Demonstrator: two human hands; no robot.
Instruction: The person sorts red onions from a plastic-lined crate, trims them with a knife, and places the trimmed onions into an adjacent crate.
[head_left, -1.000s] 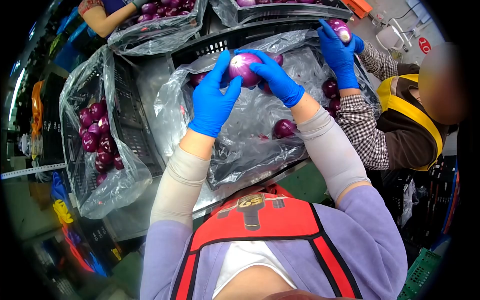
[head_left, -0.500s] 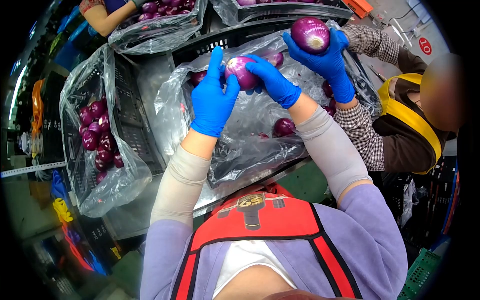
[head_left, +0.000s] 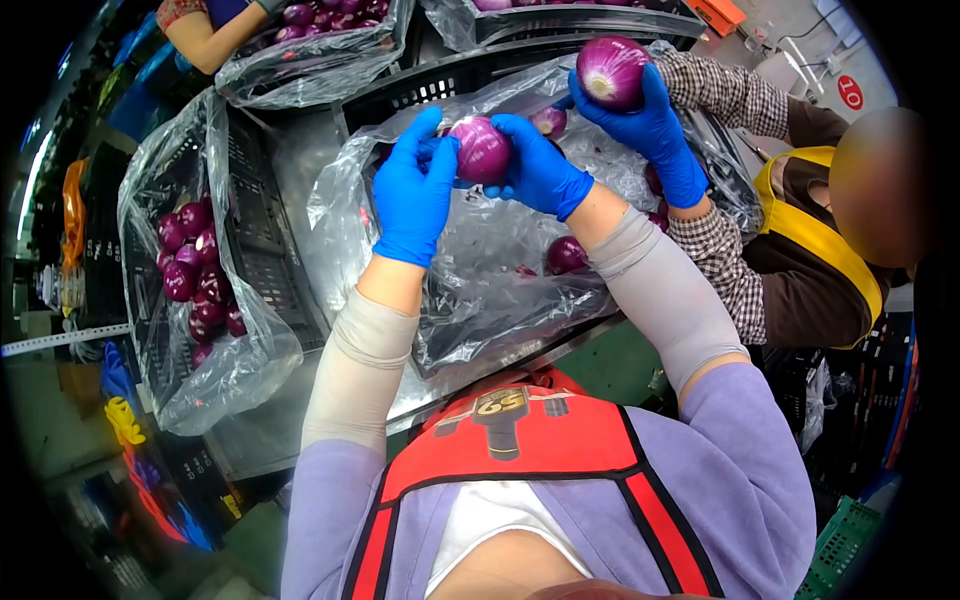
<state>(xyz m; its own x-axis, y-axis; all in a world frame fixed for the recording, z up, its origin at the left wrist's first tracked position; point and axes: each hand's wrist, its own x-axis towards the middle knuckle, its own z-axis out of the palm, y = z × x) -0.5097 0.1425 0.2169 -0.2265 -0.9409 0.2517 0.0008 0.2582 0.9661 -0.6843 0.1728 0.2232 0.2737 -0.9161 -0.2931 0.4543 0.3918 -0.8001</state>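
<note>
Left hand (head_left: 413, 190) and right hand (head_left: 543, 168) gloved in blue, fingers closed around one purple onion (head_left: 480, 150) between them; lined crate (head_left: 520, 290) below the grip, co-worker's onion (head_left: 612, 75) beyond the right hand

head-worn view, facing down over both hands (head_left: 475, 180)

Left edge: orange item (head_left: 74, 215) hanging, white perforated strip (head_left: 65, 340) below it, then blue item (head_left: 115, 370) just above yellow item (head_left: 124, 422). Top right: orange box (head_left: 716, 14), round red "10" marker (head_left: 849, 93). Bottom right: green perforated crate (head_left: 843, 543), partly cut off by dark lens border. Green floor (head_left: 605, 370) beside the desk (head_left: 255, 440).
</note>
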